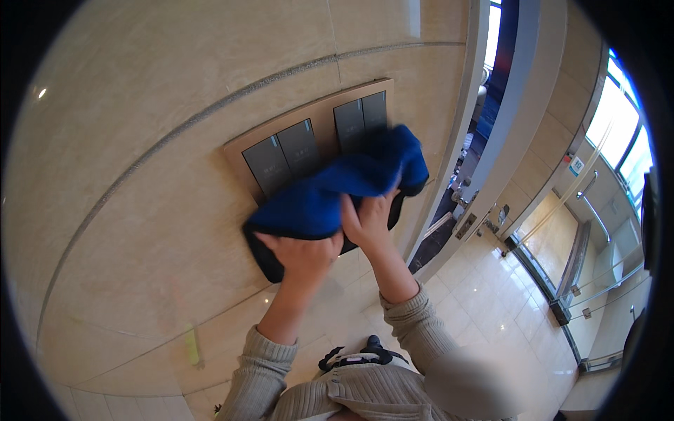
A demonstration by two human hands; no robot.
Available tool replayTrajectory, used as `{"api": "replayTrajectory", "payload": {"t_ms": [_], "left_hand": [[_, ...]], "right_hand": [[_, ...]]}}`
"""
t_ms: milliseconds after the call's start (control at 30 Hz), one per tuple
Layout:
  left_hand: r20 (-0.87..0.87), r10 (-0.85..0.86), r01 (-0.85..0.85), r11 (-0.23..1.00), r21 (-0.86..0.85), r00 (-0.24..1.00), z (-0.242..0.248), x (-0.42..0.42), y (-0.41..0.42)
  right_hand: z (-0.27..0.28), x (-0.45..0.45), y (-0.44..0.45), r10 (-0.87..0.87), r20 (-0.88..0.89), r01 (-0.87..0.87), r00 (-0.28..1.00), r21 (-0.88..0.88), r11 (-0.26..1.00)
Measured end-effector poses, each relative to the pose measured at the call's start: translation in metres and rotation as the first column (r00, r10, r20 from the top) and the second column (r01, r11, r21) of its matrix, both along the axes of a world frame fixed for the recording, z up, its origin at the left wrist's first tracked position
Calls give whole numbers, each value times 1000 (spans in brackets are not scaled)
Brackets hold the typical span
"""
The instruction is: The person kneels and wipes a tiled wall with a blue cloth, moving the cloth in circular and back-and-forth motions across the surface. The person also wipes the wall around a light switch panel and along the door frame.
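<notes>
A blue cloth with a dark edge (310,202) is bunched between my two hands, slightly blurred. My left hand (305,255) grips its lower left part, fingers partly hidden by the folds. Higher up and to the right, my right hand (371,216) holds the cloth too, thumb on its near side. The cloth covers the lower part of a wall switch panel with a copper-coloured frame (234,158). Above the cloth, the dark rocker switches (266,163) show; some bear small writing. Whether the cloth touches the switches I cannot tell.
Beige stone wall tiles (142,221) surround the panel, crossed by a grey strip (195,118). To the right stands a partly open door (500,152) with a metal latch plate (466,226). Glass doors (547,237) with a bar handle are farther right, over a shiny tiled floor (484,284).
</notes>
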State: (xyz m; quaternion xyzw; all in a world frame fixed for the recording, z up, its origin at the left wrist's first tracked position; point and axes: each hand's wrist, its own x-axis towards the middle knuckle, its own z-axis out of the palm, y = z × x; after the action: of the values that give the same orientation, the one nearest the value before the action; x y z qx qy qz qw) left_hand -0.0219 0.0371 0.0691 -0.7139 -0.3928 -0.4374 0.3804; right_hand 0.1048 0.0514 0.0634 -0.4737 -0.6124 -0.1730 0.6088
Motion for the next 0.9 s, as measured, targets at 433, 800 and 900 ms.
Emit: {"api": "replayTrajectory", "payload": {"t_ms": [433, 800, 900], "left_hand": [[146, 180, -151, 971, -185, 973, -82, -110, -49], [63, -47, 61, 966, -250, 997, -63, -68, -29], [187, -67, 98, 982, -160, 980, -26, -56, -25]], "right_hand": [[-59, -104, -23, 403, 426, -491, 810, 120, 863], [-58, -55, -10, 83, 217, -100, 973, 70, 993], [-10, -57, -3, 114, 193, -153, 975, 201, 968]]}}
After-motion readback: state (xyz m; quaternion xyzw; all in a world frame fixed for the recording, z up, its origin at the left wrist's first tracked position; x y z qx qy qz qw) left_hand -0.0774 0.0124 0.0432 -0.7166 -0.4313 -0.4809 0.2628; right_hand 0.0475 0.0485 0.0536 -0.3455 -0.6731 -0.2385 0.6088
